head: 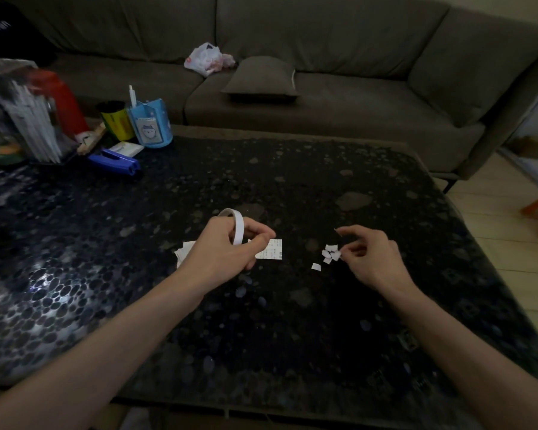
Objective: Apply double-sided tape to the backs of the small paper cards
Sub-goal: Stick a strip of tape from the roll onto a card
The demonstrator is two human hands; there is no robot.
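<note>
Mid-table on a dark pebbled coffee table (292, 321), the left hand (227, 252) grips a double-sided tape roll (238, 228) above paper cards (274, 253); the right hand (373, 259) curls loosely beside paper scraps (331, 255), hold unclear. Far-left corner: blue pen holder (151, 125).

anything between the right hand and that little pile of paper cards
Nothing visible. The right hand has its fingertips right at the edge of the pile of paper cards. The tape roll is held in the left hand, off to the side.
</note>
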